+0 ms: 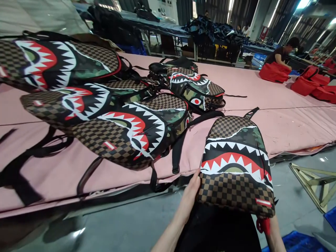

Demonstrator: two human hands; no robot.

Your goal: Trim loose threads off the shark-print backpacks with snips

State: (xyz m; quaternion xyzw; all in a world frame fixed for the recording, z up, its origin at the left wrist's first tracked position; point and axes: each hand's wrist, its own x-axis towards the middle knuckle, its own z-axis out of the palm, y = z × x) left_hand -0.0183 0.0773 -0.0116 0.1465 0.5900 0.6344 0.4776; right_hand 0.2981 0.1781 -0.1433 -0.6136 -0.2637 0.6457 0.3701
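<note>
At the desk's near edge, a backpack (236,164) with a shark-mouth print is held upright between the two hands. The left hand (191,190) is pressed flat against its left side, fingers stretched upward. The right hand is hidden behind the bag's lower right corner; only the forearm is seen, so its grip cannot be told. The backpack's bottom hangs over the grey floor (126,224), while its top leans toward the pink desk (288,122). More backpacks of the same print (126,129) are laid on the desk to the left, overlapping each other. Farther right, red bags (304,85) are lying near a person (280,54) who is bent over one. Dark bags are piled on distant tables.
</note>
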